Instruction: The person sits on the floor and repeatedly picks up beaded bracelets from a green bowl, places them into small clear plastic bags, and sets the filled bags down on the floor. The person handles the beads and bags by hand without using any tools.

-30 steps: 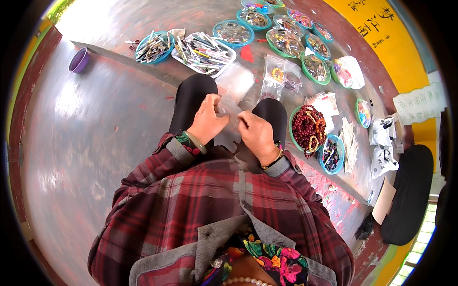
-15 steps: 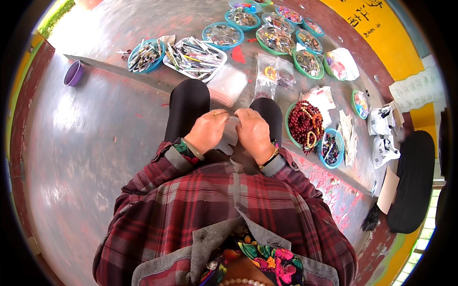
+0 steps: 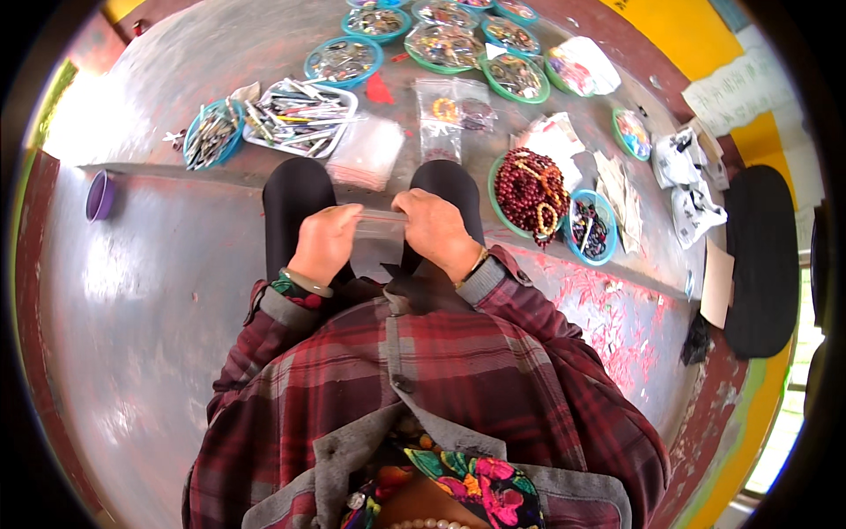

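Note:
A small clear plastic bag (image 3: pixel 381 217) is stretched flat between my two hands, above my knees. My left hand (image 3: pixel 323 243) pinches one end of it, with fingers closed. At the other end, my right hand (image 3: pixel 441 231) has its fingers closed on the bag too. Just beyond my knees lies a stack of clear plastic bags (image 3: pixel 368 152). To its right, a clear bag (image 3: pixel 439 137) containing a yellow bead bracelet (image 3: pixel 445 110) lies beside another with dark beads (image 3: pixel 478 115). Dark red bead strings (image 3: pixel 527 181) fill a green basket (image 3: pixel 495 207) right of my knee.
A white tray (image 3: pixel 354 104) and a blue basket (image 3: pixel 238 115) hold pens at the far left. Several baskets of small goods stand behind, including a blue one (image 3: pixel 379 62). Right are a blue basket (image 3: pixel 608 251) and white bags (image 3: pixel 692 220). A purple bucket (image 3: pixel 100 196) stands left.
My hands have moved apart, and the clear bag is now drawn out between them. The whole view has shifted, so the surroundings sit further left in the picture.

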